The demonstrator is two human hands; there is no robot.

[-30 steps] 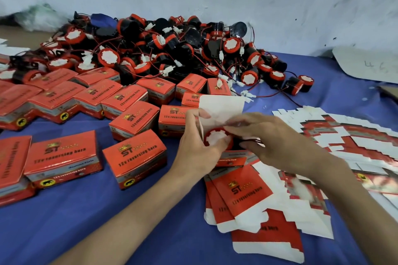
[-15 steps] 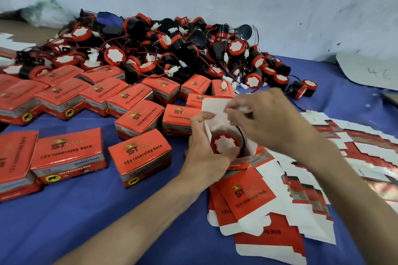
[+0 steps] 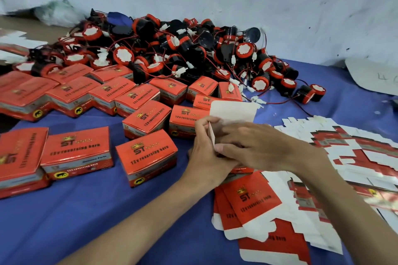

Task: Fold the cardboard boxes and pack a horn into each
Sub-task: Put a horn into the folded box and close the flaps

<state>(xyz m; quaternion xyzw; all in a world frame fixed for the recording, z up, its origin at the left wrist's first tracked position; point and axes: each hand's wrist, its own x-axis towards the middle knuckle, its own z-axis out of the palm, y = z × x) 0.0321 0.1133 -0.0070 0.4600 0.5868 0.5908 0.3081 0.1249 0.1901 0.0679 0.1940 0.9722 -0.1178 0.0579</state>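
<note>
An open red carton stands between my hands, its white lid flap (image 3: pixel 233 112) sticking up behind them. My left hand (image 3: pixel 204 155) grips the carton's left side, thumb against a small side flap. My right hand (image 3: pixel 260 146) lies across the carton's mouth with fingers stretched out, pressing down on it. The horn inside is hidden under that hand. A big heap of black-and-red horns (image 3: pixel 193 56) with red wires lies against the wall at the back.
Several closed red "12V reversing horn" boxes (image 3: pixel 146 155) fill the left and middle of the blue cloth (image 3: pixel 107 217). Flat unfolded cartons (image 3: pixel 252 200) lie below my hands, and more (image 3: pixel 355 153) spread to the right. A cardboard sheet (image 3: pixel 374 75) lies at the far right.
My right hand has let go of the lid flap and dropped flat over the carton's opening, covering the horn that showed inside before. My left hand stays on the carton's side.
</note>
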